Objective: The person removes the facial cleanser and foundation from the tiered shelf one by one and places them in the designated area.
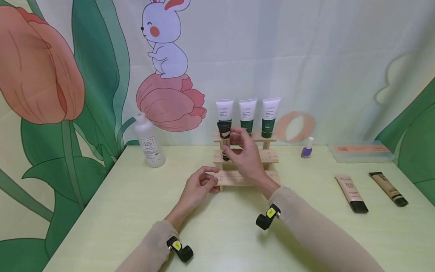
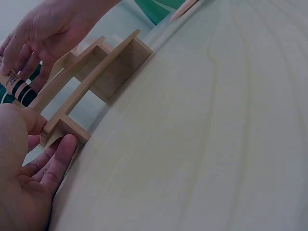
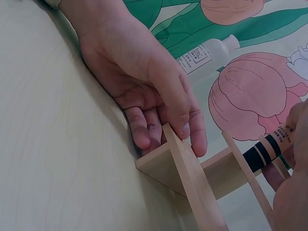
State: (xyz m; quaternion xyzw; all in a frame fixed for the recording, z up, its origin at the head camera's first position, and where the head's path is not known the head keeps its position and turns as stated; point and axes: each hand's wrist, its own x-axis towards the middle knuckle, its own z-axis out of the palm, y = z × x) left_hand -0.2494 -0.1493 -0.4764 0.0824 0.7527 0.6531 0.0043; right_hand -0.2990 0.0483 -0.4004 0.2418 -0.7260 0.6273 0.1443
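A small three-step wooden stand (image 1: 249,178) stands on the table against the backdrop. My right hand (image 1: 247,158) pinches a tan cosmetic tube (image 1: 224,130) with black ends. The tube is upright, its black cap low at the left end of the middle step; whether it touches the wood I cannot tell. At the stand's lowest step, my left hand (image 1: 198,187) grips the left end, thumb and fingers about the wood in the left wrist view. On the top step are three white-and-green tubes (image 1: 270,113), standing on their caps, the left two partly hidden.
A white bottle (image 1: 149,145) stands at the back left. Right of the stand are a purple nail polish bottle (image 1: 307,148) and a flat clear case (image 1: 361,151). Nearer, a pink BB tube (image 1: 351,192) and a tan-and-black tube (image 1: 388,188) lie on the table.
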